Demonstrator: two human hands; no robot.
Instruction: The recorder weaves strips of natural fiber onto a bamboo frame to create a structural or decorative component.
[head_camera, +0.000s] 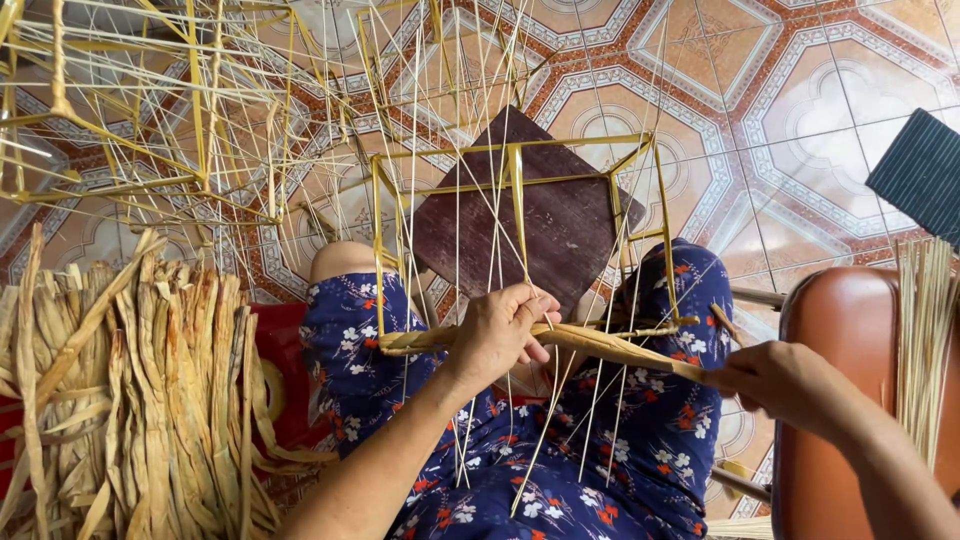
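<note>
Head view — both hands (500, 335) (775, 380) grip a straw strand (610, 345) across the frame (520, 200).

Frame (520, 200) on lap, straw heap (140, 390) left, chair (840, 330) right

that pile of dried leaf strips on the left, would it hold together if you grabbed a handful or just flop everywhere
The pile of dried leaf strips would probably flop: the strips curl and droop over each other loosely, with nothing seen binding them. They look thin and papery, so likely light for their bulk. The wrinkled, dry surfaces suggest they may crackle or split if squeezed hard.
</note>
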